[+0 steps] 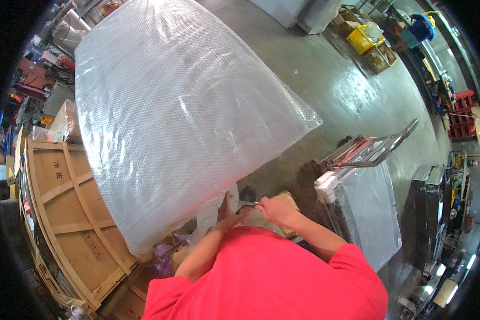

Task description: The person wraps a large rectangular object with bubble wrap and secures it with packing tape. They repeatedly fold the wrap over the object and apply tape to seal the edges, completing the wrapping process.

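1. Slab (186,101), in the head view: placed straight ahead, filling much of the upper left, between a wood-framed crate (64,205) on the left and a trolley (381,149) on the right. Support underneath hidden.
2. Done, as far as visible: covered in clear bubble wrap across the whole broad face, right out to the pointed far-right corner. Creased in places, with no bare patch showing there.
3. Left, by judgement: finishing at the near edge, with loose film (208,216) hanging down just beside the left hand (229,218). Cannot tell whether sealed along the sides or underneath.
4. Right hand (277,209): fingers closed around a slim tool (248,203), pointed leftward, toward the left hand and the film. Too small to name as knife or scissors.
5. Left hand: partly hidden, close to the film; cannot tell whether pinching it or merely touching.
6. Nearby: a purple bag (164,258) below the near edge, plus a plastic-covered box (370,213) beside the trolley.
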The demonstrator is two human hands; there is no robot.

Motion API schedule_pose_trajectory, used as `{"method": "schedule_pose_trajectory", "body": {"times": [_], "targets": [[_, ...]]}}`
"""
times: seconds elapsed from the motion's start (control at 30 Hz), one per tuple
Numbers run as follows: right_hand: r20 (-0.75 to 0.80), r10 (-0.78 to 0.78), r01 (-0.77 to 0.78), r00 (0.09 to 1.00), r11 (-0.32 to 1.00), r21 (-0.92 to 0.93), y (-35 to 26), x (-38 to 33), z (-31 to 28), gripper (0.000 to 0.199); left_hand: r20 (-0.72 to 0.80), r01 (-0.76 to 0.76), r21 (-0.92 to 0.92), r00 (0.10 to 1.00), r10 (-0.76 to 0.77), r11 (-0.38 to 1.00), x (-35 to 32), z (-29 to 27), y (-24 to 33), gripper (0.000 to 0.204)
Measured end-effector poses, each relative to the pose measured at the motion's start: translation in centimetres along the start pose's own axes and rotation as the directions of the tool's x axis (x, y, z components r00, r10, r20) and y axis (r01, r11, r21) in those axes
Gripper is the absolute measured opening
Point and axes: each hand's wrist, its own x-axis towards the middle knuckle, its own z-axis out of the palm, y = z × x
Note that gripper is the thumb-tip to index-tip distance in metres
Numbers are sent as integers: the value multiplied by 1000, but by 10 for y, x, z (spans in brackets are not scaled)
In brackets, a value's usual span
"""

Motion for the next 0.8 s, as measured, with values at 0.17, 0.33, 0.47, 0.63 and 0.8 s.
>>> {"method": "schedule_pose_trajectory", "body": {"times": [0.17,0.33,0.47,0.63,0.8], "targets": [[36,-99,103,994,988,-118,-16,41,8,30,339,216,206,899,-276,955,44,33,-24,64],[10,-24,25,1000,977,-212,-17,66,17,24,650,-342,192,746,142,920,72,12,-49,45],[30,-74,79,997,970,-230,12,63,-4,29,632,-98,328,762,-141,940,73,-6,-27,48],[-165,411,-437,897,882,-179,122,26,-81,40,702,-94,543,597,-389,834,69,-9,21,58],[107,149,-128,983,975,-183,153,2,-80,47,637,206,-159,768,-59,966,85,29,70,78]]}}
